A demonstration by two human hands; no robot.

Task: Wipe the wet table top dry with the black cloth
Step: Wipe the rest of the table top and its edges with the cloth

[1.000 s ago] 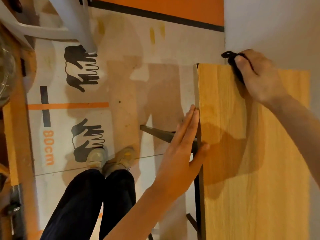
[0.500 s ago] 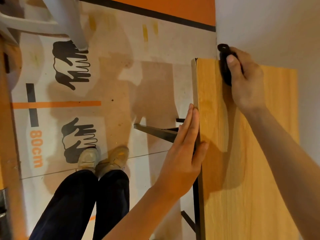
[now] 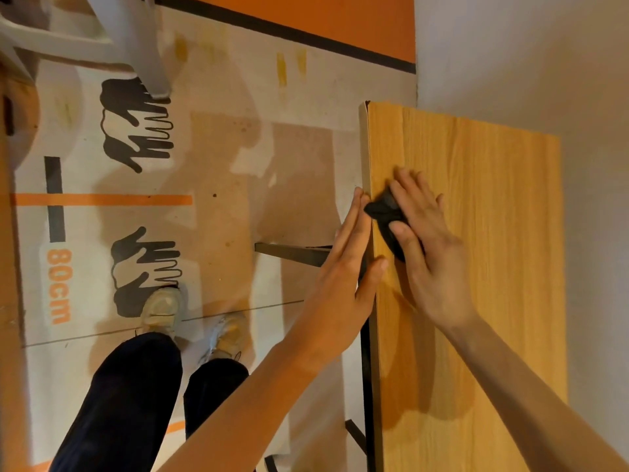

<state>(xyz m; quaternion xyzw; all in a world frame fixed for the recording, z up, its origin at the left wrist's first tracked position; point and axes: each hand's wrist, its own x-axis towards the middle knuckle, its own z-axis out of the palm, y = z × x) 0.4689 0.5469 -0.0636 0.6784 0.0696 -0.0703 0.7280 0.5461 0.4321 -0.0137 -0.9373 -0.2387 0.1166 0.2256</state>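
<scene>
A narrow wooden table top (image 3: 483, 267) runs along the right side of the head view, against a pale wall. My right hand (image 3: 429, 247) lies flat on it near its left edge, pressing a small bunched black cloth (image 3: 386, 218) under the fingers and thumb. My left hand (image 3: 347, 277) is flat against the table's left edge, fingers straight, thumb hooked over the top. The cloth pokes out beside my left fingertips. I cannot make out wet patches on the wood.
The pale wall (image 3: 544, 63) borders the table at the far end and right. Black metal table legs (image 3: 296, 253) show under the edge. My legs and shoes (image 3: 163, 311) stand on a printed floor mat (image 3: 218, 137). A white chair leg (image 3: 143, 46) is upper left.
My right hand has dragged the cloth from the table's far corner by the wall back to the left edge, beside my left hand. My left hand has stayed on the edge.
</scene>
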